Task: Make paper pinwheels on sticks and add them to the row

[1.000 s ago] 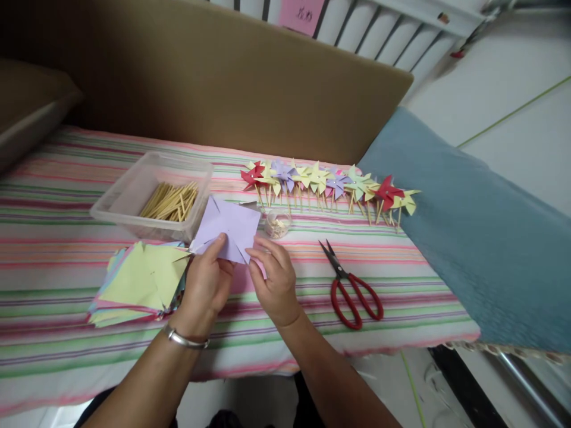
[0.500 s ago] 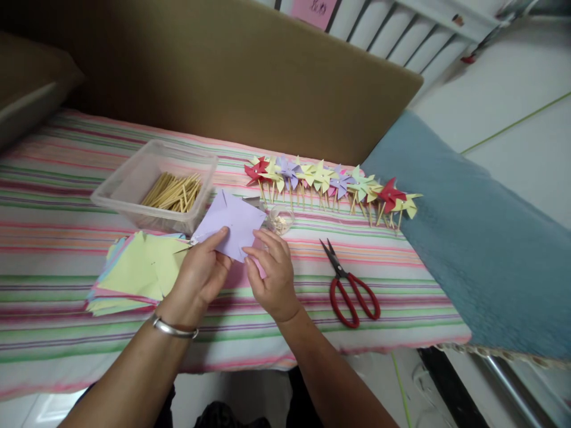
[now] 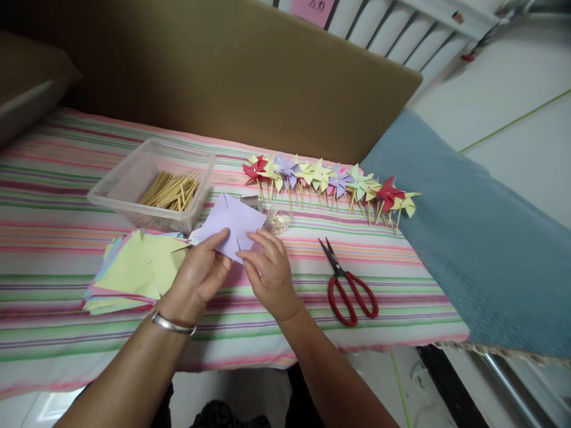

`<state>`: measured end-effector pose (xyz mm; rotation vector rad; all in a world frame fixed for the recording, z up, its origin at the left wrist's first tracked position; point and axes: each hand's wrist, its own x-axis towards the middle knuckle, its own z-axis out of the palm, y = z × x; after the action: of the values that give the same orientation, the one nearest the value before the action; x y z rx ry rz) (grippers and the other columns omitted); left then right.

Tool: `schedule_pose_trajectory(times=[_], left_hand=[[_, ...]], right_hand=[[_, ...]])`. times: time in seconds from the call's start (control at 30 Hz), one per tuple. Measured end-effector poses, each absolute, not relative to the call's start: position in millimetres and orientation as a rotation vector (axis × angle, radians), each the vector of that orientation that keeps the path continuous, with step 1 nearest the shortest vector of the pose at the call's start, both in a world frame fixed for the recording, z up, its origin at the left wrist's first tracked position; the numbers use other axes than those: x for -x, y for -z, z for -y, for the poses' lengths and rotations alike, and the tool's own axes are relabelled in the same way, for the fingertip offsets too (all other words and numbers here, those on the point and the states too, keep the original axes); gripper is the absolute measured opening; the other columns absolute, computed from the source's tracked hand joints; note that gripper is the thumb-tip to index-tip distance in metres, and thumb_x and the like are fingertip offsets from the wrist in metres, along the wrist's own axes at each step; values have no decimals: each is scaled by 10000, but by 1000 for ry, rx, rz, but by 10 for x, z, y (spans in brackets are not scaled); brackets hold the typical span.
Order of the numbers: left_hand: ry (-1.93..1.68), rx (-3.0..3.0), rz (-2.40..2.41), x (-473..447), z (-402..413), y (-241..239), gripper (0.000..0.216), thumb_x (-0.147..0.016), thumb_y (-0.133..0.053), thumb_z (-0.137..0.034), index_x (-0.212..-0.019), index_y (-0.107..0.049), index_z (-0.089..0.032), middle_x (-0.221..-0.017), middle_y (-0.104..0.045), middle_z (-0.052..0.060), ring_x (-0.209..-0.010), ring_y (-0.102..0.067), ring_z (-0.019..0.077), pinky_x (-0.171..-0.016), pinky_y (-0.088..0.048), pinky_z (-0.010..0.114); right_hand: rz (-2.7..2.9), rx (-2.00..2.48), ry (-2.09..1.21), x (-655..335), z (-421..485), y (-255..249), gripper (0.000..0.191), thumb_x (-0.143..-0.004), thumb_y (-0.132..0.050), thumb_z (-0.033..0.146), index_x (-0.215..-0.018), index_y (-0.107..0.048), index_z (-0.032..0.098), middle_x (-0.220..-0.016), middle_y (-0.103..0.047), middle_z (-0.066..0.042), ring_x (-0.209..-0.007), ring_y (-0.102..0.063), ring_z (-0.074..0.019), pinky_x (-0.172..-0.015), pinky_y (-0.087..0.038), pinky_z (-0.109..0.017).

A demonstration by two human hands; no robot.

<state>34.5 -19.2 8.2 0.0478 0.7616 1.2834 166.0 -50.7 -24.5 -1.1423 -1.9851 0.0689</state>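
Where the near edge of the bench [image 3: 111,351] meets the bottom of the view, the person's two forearms reach in over its striped cloth [image 3: 49,333], with pale floor and dark clothing below. A silver bangle [image 3: 173,324] circles the left wrist. Farther in, scissors [image 3: 342,278] with red handles lie to the right, their blades slightly parted and pointing away. On the left, just beside the left forearm, sits a loose stack of paper squares [image 3: 143,261], a yellow one on top and pink and blue edges showing beneath.

Between these, above the cloth, is a slit purple paper square [image 3: 238,217]. The left hand [image 3: 206,267] pinches it, thumb on its face and fingers underneath. The right hand [image 3: 270,270] is half curled, with fingertips at the square's near right side; whether they grip the paper I cannot tell. Part of a pink sheet [image 3: 236,276] shows below.

Beyond stands a clear plastic tub [image 3: 111,196] of thin wooden sticks [image 3: 172,191], and right of it a small clear cup [image 3: 279,220] with tiny pale pieces. Past them runs a row of colourful pinwheels [image 3: 321,176] on sticks, before a tall brown board [image 3: 223,77].
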Motion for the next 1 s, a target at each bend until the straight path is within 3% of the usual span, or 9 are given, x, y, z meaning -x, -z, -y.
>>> schedule_pose_trajectory(times=[0.43,0.67,1.0], left_hand=[[-1371,-362,-865,-365,175,59,302,-645,-717,-97,-943,-688,-136,-877,-729,55,-803,-657,188,-732,-515,286],[-1288,-444,-908,-401,216,85,243,-578,-779,-157,-804,-692,-137,-781,-705,19,-688,-618,139,-632,-499,248],[-1178,-478,-934,-503,315,47,238,-597,-771,-178,-822,-698,-150,-844,-706,24,-751,-620,132,-650,-485,228]], right_hand=[[1897,1191,-106,-1652,503,182,103,-841,-588,208,-813,-684,230,-1289,-537,-78,-1333,-337,-258,-1058,-355,-494],[1840,1237,-136,-1664,478,151,90,-825,-603,231,-778,-679,227,-1379,-473,-63,-1377,-268,-279,-1085,-294,-515],[1669,1357,-242,-1724,429,144,68,-814,-608,241,-779,-661,215,-1352,-498,-91,-1368,-295,-241,-1106,-272,-456]])
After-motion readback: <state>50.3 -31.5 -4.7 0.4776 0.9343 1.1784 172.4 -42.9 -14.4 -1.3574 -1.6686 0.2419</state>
